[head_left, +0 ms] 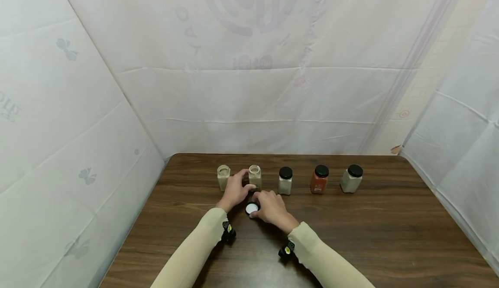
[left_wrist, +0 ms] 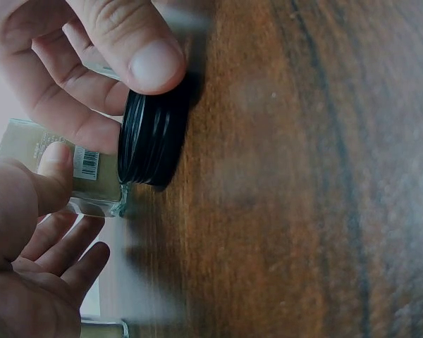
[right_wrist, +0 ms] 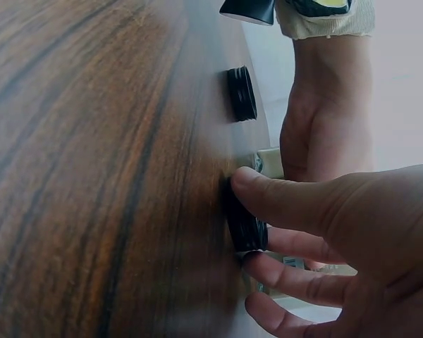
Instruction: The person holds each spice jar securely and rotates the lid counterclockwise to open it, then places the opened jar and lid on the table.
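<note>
My right hand (head_left: 273, 208) pinches a black jar lid (left_wrist: 154, 137) between thumb and fingers, low at the tabletop. The lid's white inner face points up in the head view. My left hand (head_left: 235, 189) is beside an uncapped glass jar (head_left: 255, 176) of pale powder, its thumb (left_wrist: 55, 165) over the jar's labelled side and its other fingers loosely bent. Whether those fingers touch the glass is unclear. Left of that hand stands another uncapped jar (head_left: 223, 176) of similar powder. A second black lid (right_wrist: 242, 94) lies on the table beyond my right hand.
Three black-capped jars stand in the row to the right: a narrow pale one (head_left: 285, 185), an orange-red one (head_left: 319, 183) and a wider pale one (head_left: 349, 184). White printed sheeting (head_left: 241, 101) hangs behind the wooden table (head_left: 370, 236) and at both sides.
</note>
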Tool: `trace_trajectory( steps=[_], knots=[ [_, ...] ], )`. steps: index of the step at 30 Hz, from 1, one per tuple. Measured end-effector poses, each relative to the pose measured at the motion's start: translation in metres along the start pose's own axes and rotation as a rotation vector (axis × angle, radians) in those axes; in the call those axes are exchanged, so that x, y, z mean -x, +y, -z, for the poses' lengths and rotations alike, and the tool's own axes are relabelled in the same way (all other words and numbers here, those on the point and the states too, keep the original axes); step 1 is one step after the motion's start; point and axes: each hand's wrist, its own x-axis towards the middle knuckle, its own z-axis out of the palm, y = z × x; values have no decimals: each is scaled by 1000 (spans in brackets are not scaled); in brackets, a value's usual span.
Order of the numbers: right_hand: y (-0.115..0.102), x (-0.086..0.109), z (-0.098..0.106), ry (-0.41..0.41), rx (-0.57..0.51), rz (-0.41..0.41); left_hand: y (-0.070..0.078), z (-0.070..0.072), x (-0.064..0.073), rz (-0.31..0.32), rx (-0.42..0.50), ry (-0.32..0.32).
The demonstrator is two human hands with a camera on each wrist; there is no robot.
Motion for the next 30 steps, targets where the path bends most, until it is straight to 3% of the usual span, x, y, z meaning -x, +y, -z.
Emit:
trace_trajectory(
  steps=[17,30],
  knots=[
    [-1,2,5,-16,-17,9,2,1,1,7,11,-6],
    [1,13,33,-3,-38,70,1,1,2,8,1,-27]
  ],
)
